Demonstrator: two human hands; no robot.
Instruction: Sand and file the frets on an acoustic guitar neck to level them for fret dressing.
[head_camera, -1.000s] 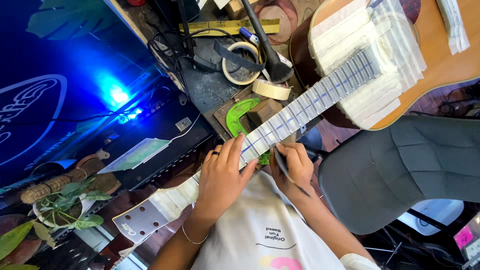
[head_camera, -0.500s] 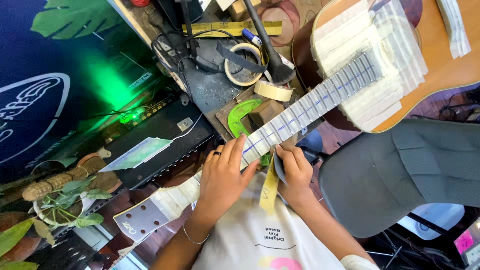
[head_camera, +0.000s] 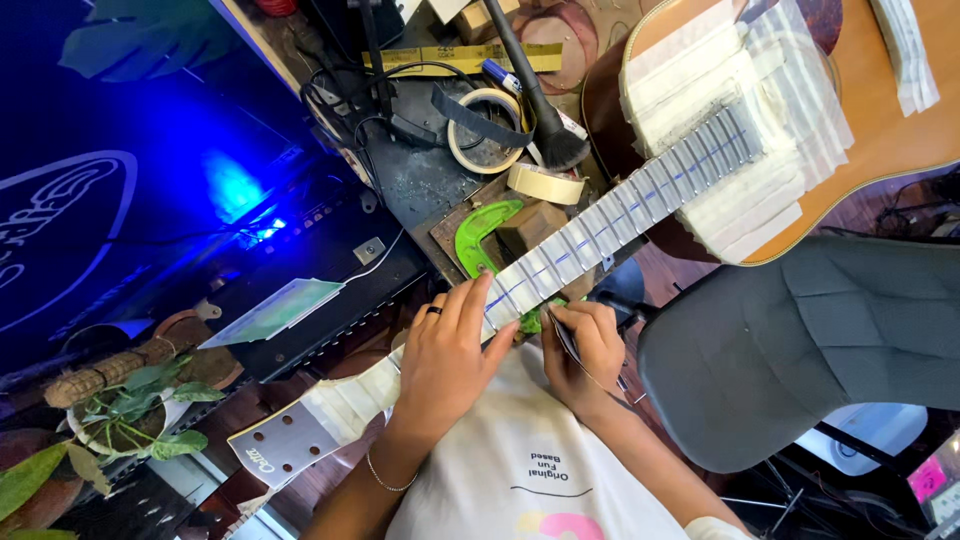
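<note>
- the bench (head_camera: 420, 190) behind the neck is crowded: two rolls of masking tape (head_camera: 545, 183), a dark brush (head_camera: 560, 148), black cables (head_camera: 345, 90) and a green curved clamp (head_camera: 478, 232) on a wooden block just beside the neck.
- a grey chair (head_camera: 810, 340) fills the right side, close under the guitar body (head_camera: 880, 120); on the left are a dark panel with blue light and a potted plant (head_camera: 130, 410).
- open room is little; only the narrow gap between chair and neck is free.
- the guitar neck (head_camera: 610, 225) lies diagonal, from the silver headstock (head_camera: 275, 445) at lower left up to the body; its frets show between strips of pale tape, with a blue line along them.
- the left hand (head_camera: 445, 360) lies flat on the neck, fingers apart and stretched.
- the right hand (head_camera: 580, 350) has fingers together, clamped on a thin dark tool (head_camera: 568, 338), at the neck edge.
</note>
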